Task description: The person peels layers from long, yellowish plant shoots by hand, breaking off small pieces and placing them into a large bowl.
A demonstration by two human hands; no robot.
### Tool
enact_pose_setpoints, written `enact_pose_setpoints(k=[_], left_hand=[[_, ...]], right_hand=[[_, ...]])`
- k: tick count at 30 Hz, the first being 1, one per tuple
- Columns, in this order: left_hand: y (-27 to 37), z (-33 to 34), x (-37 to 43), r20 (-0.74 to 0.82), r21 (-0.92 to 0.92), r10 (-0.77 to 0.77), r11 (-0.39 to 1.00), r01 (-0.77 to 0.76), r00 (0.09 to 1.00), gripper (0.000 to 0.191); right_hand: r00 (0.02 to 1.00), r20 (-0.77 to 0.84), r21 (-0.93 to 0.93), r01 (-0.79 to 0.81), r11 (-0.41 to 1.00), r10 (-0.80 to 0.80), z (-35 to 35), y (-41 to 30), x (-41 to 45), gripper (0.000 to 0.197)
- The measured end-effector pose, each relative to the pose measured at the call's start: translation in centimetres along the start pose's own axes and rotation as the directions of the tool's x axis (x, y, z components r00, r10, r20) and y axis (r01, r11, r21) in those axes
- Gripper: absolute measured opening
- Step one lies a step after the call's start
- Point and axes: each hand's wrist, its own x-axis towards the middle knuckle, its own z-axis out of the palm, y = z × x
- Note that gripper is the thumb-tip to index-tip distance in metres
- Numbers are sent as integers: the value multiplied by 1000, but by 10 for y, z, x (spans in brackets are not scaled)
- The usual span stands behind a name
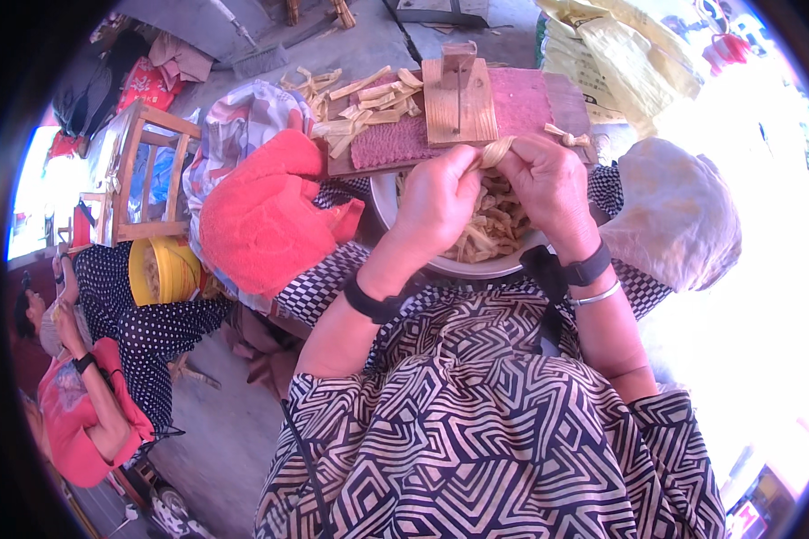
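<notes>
My left hand and my right hand pinch a pale yellow strip between thumbs and fingers, where it looks folded or looped. Both are above a light metal basin in my lap. Inside it lie many short knotted pale yellow pieces, partly covered by my hands. Just beyond, a wooden board with a pink textured cloth lies across the basin's far side. A small wooden block stand with an upright piece sits on it. Loose flat strips are heaped left, and one knotted piece rests right.
A red towel covers my left knee, and a pale cloth my right. At left, another person sits with a yellow bucket near a wooden chair. A woven sack stands far right; a broom lies far left.
</notes>
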Motion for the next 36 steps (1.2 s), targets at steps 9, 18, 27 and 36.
enact_pose_setpoints(k=[9,18,27,36], left_hand=[[0,7,-3,-164,202,436,893,-403,885,27],[24,13,0,-58,-245,60,967,-72,997,28],[25,25,-10,128,-757,-514,502,419,848,19],[11,-4,-24,80,179,-5,984,-9,997,18]], right_hand=[[644,755,647,-706,-286,118,17,18,-19,24],[952,159,607,-303,735,261,8,3,-6,10],[973,-227,285,22,958,45,18,9,-5,7],[911,-35,724,-260,639,410,-2,53,8,20]])
